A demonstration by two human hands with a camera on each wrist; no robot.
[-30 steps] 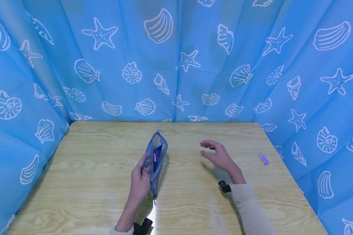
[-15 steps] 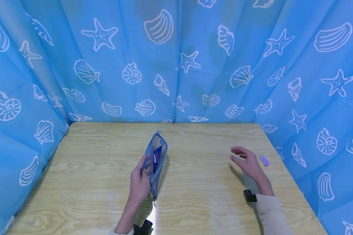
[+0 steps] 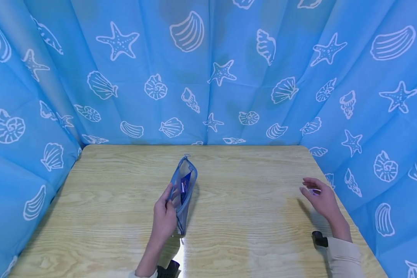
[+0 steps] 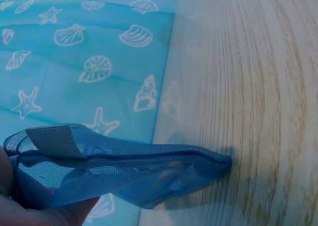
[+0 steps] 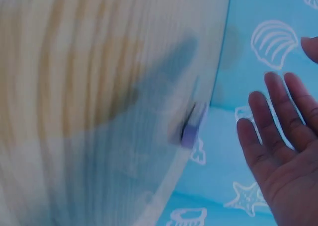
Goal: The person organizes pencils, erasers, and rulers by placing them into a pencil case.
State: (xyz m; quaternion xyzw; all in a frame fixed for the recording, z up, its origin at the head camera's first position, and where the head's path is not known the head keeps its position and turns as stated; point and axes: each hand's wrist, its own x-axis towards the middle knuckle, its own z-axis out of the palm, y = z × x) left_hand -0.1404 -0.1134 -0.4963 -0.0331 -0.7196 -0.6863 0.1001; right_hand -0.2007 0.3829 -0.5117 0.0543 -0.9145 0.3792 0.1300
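Observation:
My left hand [image 3: 165, 218] grips one side of a blue mesh zipper pouch [image 3: 182, 221], holding it upright on the table with its mouth spread. Inside the pouch sits a dark blue item [image 3: 186, 178] whose kind I cannot make out. In the left wrist view the pouch [image 4: 149, 169] stretches away from the thumb side of the hand. At the table's right side my right hand [image 3: 322, 199] hovers with fingers loosely extended, holding nothing. A small purple and white eraser-like block [image 5: 191, 129] lies on the table beneath it, partly hidden by that hand in the head view.
The wooden table [image 3: 243, 216] has its right edge close to the small block. A blue curtain [image 3: 236, 100] with white shells and starfish surrounds its back and sides.
My right hand has moved right across the table, from near the middle to over the small purple block. The left hand and pouch have stayed in place.

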